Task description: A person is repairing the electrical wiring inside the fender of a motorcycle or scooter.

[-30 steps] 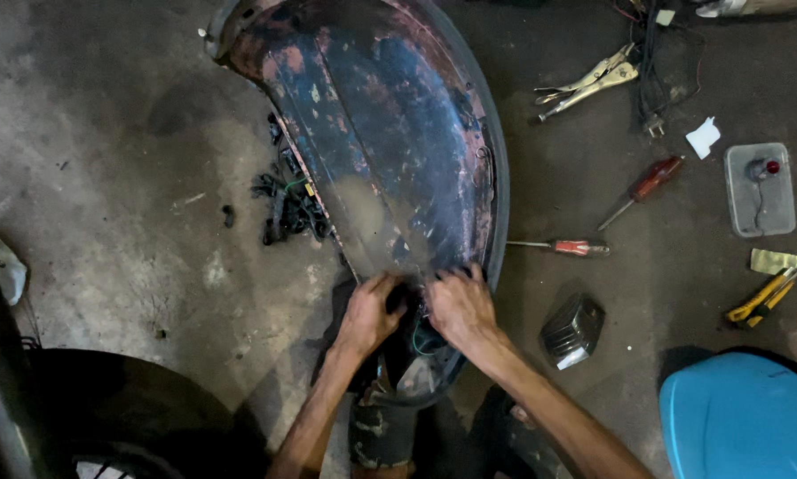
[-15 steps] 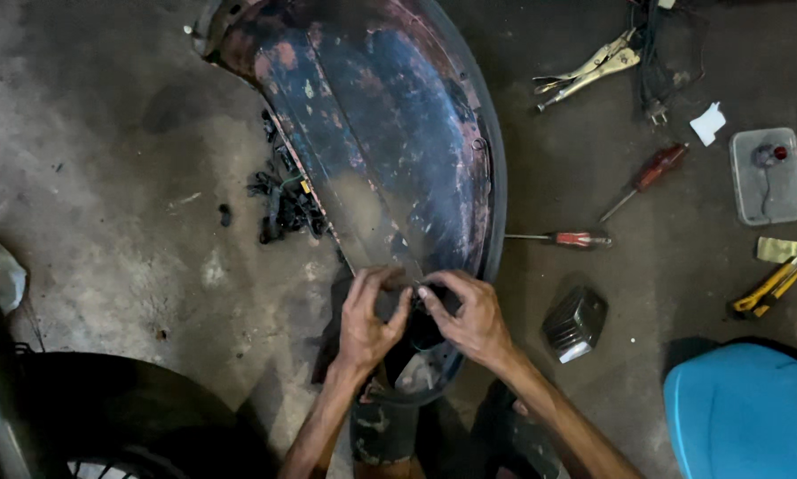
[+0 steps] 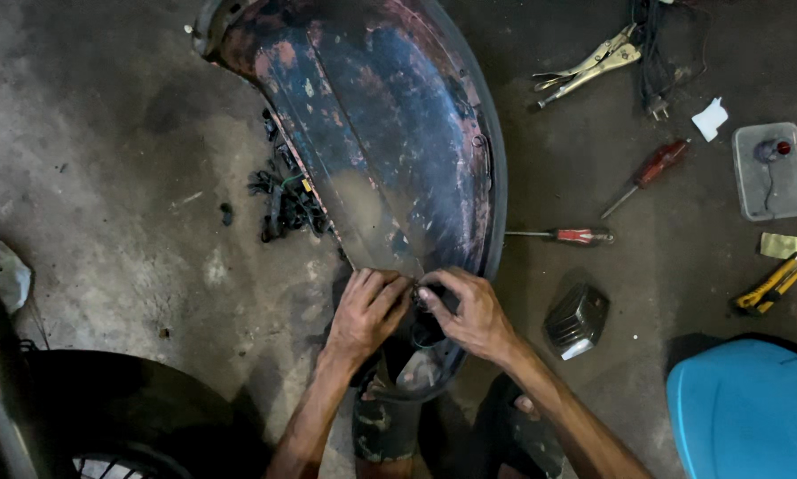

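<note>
A curved sheet-metal fender (image 3: pixel 390 151) lies on the concrete floor (image 3: pixel 106 177) with its hollow side up. Its surface is dark blue-black, with flaking patches of rust-red and pale bare metal; a raised rim runs along the right edge. The long axis runs from the upper left of the view down toward the person, and the narrow end points at the person's knees.

Both hands work at this near, narrow end. The left hand (image 3: pixel 366 310) is curled, fingers bent down over the fender edge. The right hand (image 3: pixel 471 312) is also curled, thumb and forefinger pinched together on a small dark part just beside the left hand's fingertips. What that part is cannot be told; it is in shadow. The two hands nearly touch.

A tangle of black wires (image 3: pixel 285 200) lies on the floor against the left edge of the fender.

To the right of the fender, a red-handled screwdriver (image 3: pixel 563 236) lies nearly level, its tip toward the rim. A second red-handled screwdriver (image 3: pixel 647 174) lies tilted further right. Locking pliers (image 3: pixel 589 64), bare steel, lie near the top. A small ribbed grey metal box (image 3: pixel 576 321) sits just right of the right hand. A yellow utility knife (image 3: pixel 771 284) and a clear plastic tray (image 3: pixel 769 172) lie at the far right, and a blue plastic stool (image 3: pixel 749 412) fills the lower right corner. A black tyre (image 3: pixel 106 408) occupies the lower left.
</note>
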